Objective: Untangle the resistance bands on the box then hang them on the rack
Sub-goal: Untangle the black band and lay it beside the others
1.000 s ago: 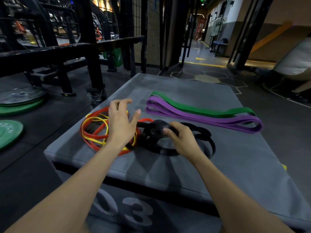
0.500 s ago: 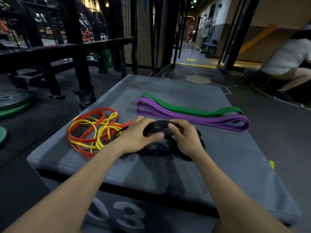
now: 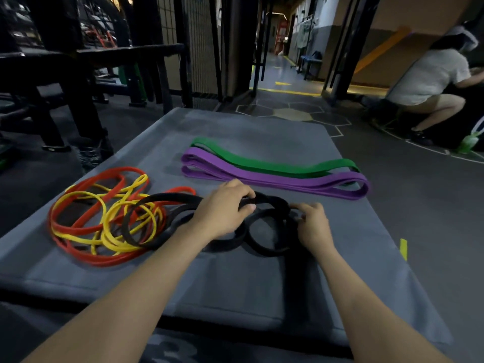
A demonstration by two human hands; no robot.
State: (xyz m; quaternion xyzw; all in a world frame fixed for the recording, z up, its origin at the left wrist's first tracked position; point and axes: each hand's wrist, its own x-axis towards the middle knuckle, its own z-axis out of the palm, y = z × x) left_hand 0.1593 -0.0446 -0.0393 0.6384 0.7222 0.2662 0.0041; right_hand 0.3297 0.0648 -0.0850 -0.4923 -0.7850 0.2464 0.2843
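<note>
On the left of the box (image 3: 262,289), the red band (image 3: 86,258) and yellow band (image 3: 117,246) lie in a knot. The left hand (image 3: 222,213) curls around the black band (image 3: 269,201); the right hand (image 3: 313,226) pinches it. The purple band (image 3: 275,180) and green band (image 3: 262,165) lie flat. Nothing hangs up yet, so most work is left.

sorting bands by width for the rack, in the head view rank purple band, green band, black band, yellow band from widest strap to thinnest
1. purple band and green band: widest, too alike to separate, and the green lies farther from the camera.
2. black band: narrower, though twisted and held by the left hand and right hand.
3. yellow band: thinnest.
</note>
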